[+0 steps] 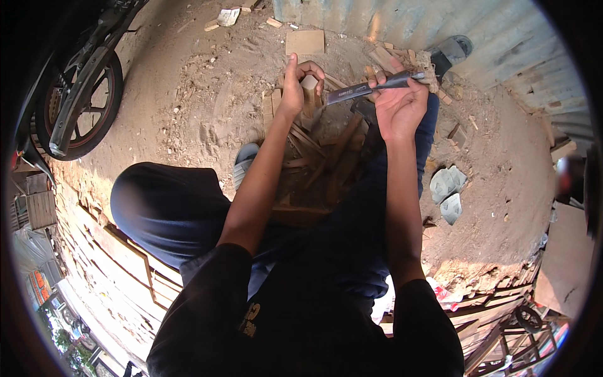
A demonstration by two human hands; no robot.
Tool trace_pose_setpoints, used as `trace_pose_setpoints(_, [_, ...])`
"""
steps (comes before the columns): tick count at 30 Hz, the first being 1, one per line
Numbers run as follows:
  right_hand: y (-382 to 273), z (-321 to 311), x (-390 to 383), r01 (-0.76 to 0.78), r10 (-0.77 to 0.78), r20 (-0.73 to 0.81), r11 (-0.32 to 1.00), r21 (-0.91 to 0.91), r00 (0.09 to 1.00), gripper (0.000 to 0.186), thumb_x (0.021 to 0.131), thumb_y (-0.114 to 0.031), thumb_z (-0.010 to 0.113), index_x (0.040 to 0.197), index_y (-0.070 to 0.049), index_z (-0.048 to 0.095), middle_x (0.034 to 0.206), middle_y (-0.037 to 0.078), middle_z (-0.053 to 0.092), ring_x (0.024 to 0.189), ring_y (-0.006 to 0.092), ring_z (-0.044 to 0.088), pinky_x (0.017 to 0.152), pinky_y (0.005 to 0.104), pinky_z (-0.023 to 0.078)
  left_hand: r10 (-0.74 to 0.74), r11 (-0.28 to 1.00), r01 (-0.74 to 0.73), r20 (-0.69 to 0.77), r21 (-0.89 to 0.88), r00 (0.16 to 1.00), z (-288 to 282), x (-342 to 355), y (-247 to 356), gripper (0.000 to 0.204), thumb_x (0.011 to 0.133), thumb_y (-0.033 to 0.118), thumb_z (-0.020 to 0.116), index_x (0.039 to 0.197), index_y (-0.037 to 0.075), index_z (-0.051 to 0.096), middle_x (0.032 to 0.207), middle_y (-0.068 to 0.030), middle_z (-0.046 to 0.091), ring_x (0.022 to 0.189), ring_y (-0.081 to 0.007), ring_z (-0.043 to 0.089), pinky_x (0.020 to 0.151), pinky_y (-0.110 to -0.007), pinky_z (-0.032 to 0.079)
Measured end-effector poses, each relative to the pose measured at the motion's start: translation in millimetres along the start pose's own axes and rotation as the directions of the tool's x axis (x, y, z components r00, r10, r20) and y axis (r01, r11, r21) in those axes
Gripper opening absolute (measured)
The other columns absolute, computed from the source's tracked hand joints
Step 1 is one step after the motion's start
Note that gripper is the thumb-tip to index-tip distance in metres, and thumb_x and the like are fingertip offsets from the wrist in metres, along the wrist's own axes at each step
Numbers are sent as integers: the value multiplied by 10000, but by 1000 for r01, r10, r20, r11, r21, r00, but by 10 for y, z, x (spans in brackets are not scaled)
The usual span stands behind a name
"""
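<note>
My left hand [294, 88] is ahead of me, its thumb raised and its fingers curled round the top of a pale wooden block [309, 84]. To its right, my right hand [401, 105] is closed on a dark flat-bladed tool [352, 92]. The tool's squared end points left toward the block, with a small gap between them. Its far right end passes by my fingers, and its exact kind is unclear. Below my hands, wood offcuts [336, 157] lie in shade between my legs.
A square board piece [305, 43] lies on the dirt ahead. Corrugated metal sheeting [414, 25] stands at the far right. A motorcycle wheel [94, 103] is at the left. Sandals [245, 164] are on my feet. Crumpled grey scraps [448, 182] lie at right.
</note>
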State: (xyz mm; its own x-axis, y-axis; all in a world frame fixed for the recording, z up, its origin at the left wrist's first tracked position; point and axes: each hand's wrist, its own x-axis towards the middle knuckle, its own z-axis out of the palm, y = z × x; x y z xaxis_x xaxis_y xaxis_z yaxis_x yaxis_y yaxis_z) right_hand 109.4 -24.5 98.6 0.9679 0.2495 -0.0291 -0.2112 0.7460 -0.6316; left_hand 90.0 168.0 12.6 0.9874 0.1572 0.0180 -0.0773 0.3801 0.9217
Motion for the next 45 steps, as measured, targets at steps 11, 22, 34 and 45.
trace_pose_setpoints(11, [185,1075,388,82,77,306,877,-474,949,267,905,-216,619,709,-96,483,506,-35,327,431,79,320,429,258,265,58,997,-57,18,-50,998,33,34,36,803,944,671,182,760,8,596,605,-67,537,543,-165,519,582,-300,439])
trace_pose_setpoints(22, [480,875,563,259,-14,434,819,-512,901,172,940,-80,558,1074,-8,479,846,63,551,686,142,529,673,330,478,11,998,-9,24,-59,1000,-38,37,60,881,899,733,94,808,12,592,636,-61,533,597,-163,489,616,-294,412])
trace_pose_setpoints(34, [557,967,602,229,-148,194,833,-504,970,210,922,-223,620,947,-24,560,728,29,569,576,117,543,505,256,432,-14,999,11,62,46,998,-61,60,141,910,902,723,51,817,0,597,715,-87,597,657,-173,519,673,-292,413])
trace_pose_setpoints(45, [663,1137,659,272,-189,204,792,-547,961,426,1011,-445,419,819,-71,491,653,-15,460,479,72,422,416,215,328,76,996,-70,101,-58,992,9,89,170,874,909,734,109,757,32,606,670,-63,588,530,-152,493,562,-285,427])
